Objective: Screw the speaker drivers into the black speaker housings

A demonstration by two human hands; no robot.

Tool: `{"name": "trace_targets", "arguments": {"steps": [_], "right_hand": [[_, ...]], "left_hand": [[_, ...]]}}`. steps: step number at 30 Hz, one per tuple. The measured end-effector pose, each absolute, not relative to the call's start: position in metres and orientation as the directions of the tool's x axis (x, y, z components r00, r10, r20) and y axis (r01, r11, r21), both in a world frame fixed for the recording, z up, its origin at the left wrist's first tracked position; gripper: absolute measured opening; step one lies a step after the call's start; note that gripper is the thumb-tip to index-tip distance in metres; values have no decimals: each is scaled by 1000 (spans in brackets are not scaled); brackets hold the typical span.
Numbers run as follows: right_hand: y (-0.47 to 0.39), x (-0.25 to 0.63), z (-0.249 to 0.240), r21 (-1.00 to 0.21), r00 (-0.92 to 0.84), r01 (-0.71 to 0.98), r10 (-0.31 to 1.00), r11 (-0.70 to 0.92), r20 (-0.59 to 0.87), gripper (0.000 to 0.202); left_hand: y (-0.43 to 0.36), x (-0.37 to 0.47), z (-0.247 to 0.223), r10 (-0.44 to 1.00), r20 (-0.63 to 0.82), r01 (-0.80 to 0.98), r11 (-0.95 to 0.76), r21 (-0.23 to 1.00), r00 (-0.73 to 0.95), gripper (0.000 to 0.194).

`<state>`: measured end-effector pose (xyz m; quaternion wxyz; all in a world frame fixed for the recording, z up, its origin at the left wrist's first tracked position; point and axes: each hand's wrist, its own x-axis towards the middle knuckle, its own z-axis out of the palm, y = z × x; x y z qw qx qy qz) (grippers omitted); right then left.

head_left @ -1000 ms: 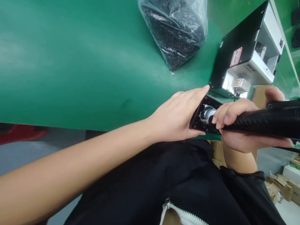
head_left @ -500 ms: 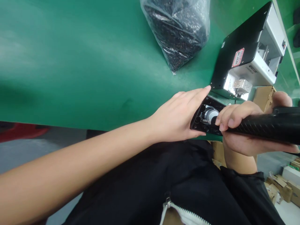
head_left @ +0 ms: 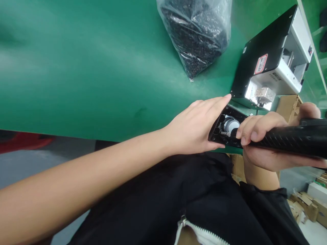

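Note:
Near the table's front edge, my left hand grips the left side of a black housing, its thumb and fingers around the edge. Inside the housing sit a round white and silver part and a small spring. At the right, my right hand is wrapped round a long black power tool. The tool's tip points left into the housing, beside the round part. My right fingertips partly cover the tip, so its exact contact is hidden.
A clear plastic bag of small dark parts lies on the green table. Behind my right hand stands a black and silver machine with a red-edged label. Cardboard boxes are on the floor at lower right.
The bag and machine appear slightly further right and lower, as the view has shifted a little. Both hands keep their grips on the housing and the tool.

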<state>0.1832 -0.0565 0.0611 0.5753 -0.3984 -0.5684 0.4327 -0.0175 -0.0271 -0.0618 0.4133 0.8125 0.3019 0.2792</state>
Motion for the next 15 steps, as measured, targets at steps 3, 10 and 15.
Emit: {"name": "trace_targets", "arguments": {"steps": [3,10,15], "right_hand": [[-56,182,61,-952,7,-29,952,306,306,44],[-55,178,53,-946,17,-71,949,316,316,53],[-54,179,48,-937,18,-80,940,341,341,57]], "left_hand": [[-27,-18,-63,719,207,261,-481,837,663,148],[-29,-18,-67,722,239,254,-502,827,649,148],[-29,-18,-72,713,260,231,-512,827,651,146]]}}
